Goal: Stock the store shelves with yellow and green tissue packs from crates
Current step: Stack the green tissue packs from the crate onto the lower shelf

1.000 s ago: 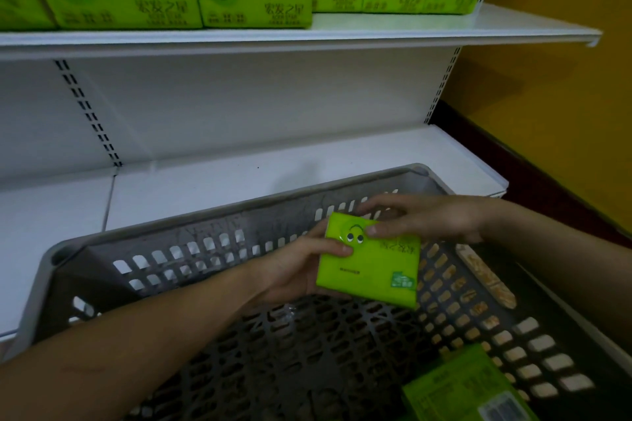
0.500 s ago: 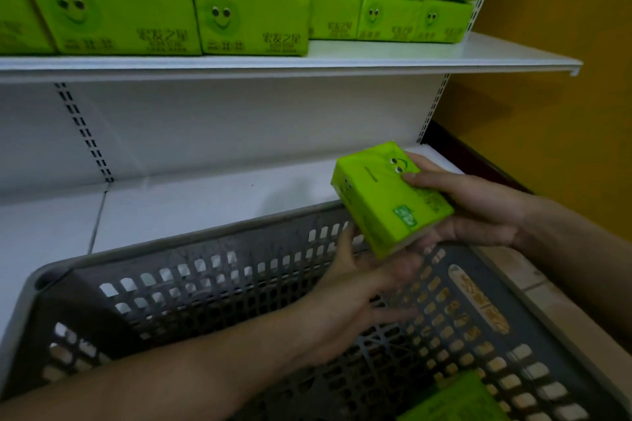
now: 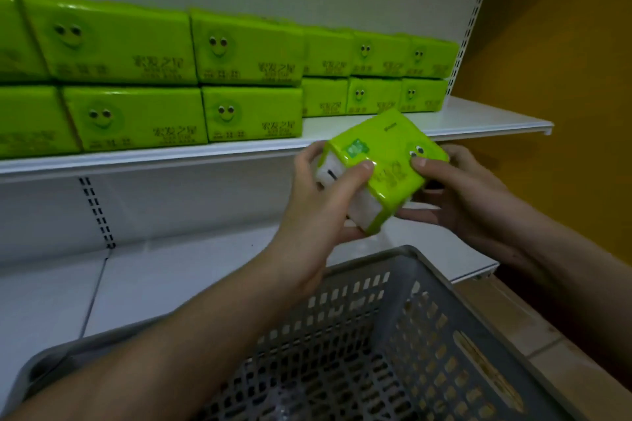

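Both hands hold one green tissue pack with a smiley face, tilted, just in front of the upper shelf's front edge. My left hand grips its white left end, thumb on top. My right hand grips its right end from below, thumb on the face print. On the upper shelf stand several green packs stacked two high, running back to the right. The grey perforated crate sits below my arms.
A white lower shelf lies behind the crate. An orange wall closes the right side. A bare strip of the upper shelf shows in front of the rear-right packs. A tiled floor shows at the lower right.
The pack has risen out of the crate up to the upper shelf's edge. My left hand went from cupping under it to gripping its end. The view tilted upward.
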